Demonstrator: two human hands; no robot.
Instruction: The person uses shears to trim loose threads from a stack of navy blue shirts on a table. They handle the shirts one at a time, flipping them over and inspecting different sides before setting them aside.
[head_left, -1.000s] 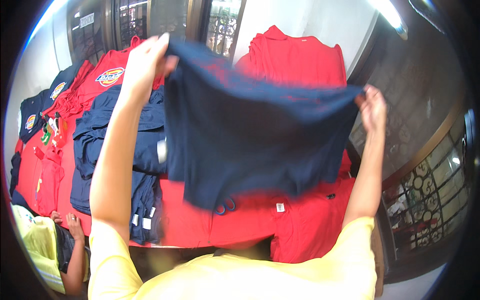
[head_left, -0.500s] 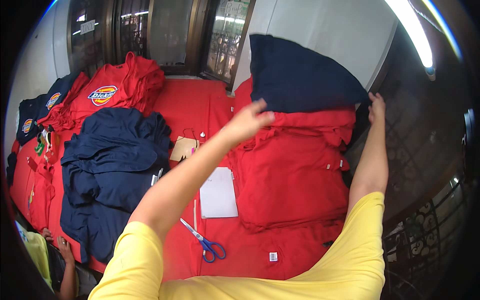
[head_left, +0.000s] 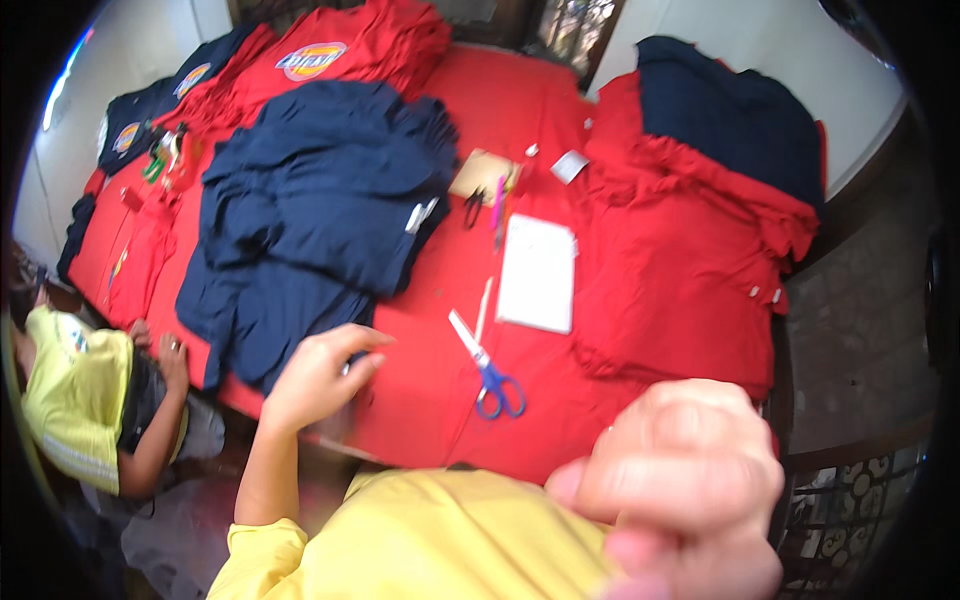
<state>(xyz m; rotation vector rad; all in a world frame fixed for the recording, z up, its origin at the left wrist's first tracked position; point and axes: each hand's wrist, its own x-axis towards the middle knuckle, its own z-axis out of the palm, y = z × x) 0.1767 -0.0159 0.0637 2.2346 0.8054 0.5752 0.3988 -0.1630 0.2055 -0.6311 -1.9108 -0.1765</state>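
Note:
My left hand (head_left: 322, 374) hovers over the table's near edge, just below the pile of navy garments (head_left: 320, 190). Its fingers are bent but apart, with a small pale glint beside them that I cannot make out. Large and blurred, close in front of me, my right hand (head_left: 680, 480) has its fingers curled in; whatever may lie inside is hidden. A folded navy garment (head_left: 730, 110) rests at the far end of the stack of red garments (head_left: 690, 260) on the right. Between the piles lie blue-handled scissors (head_left: 500, 392) and a white paper pad (head_left: 537, 275).
The table's red cover (head_left: 400, 400) shows between the piles. Small dark scissors (head_left: 474, 207) lie by a brown card (head_left: 485, 172). Red shirts with a printed badge (head_left: 370, 40) are heaped at the far left. Another person in a yellow-green top (head_left: 75, 390) is at the left edge.
The navy garment now lies on the red stack, and both hands are away from it. My hands have drawn back toward me, and the view has shifted.

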